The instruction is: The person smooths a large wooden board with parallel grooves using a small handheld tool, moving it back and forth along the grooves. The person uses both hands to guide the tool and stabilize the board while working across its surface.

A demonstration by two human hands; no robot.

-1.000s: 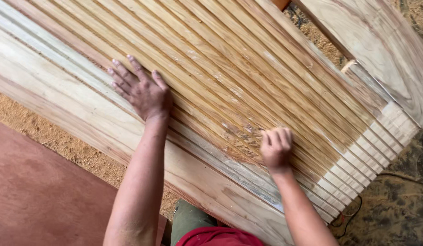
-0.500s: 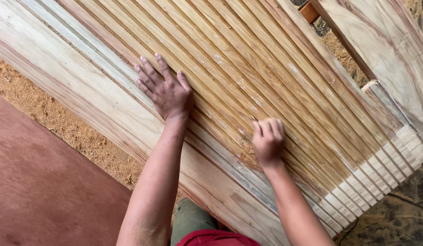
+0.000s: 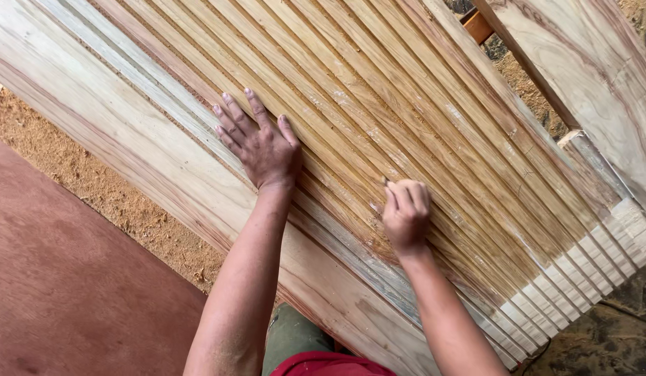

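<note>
A large ribbed wooden panel (image 3: 420, 90) with long parallel grooves lies slanted across the view. My left hand (image 3: 264, 143) rests flat on its ribs, fingers spread and pointing up-left, and holds nothing. My right hand (image 3: 406, 212) is closed in a fist and presses into a groove lower right of the left hand. A small piece of sandpaper (image 3: 387, 184) pokes out at its fingertips, with most of it hidden in the fist. Pale dust streaks mark the ribs around both hands.
The panel's smooth pale frame board (image 3: 128, 139) runs along its lower left edge. Sawdust (image 3: 121, 202) covers the ground beside it, next to a reddish-brown sheet (image 3: 65, 292). Another pale plank (image 3: 594, 63) stands at the upper right. The slat ends (image 3: 580, 278) are whitish.
My right hand has slid up along the groove, away from the whitish slat ends. My left hand stays flat on the ribs. The view has shifted slightly.
</note>
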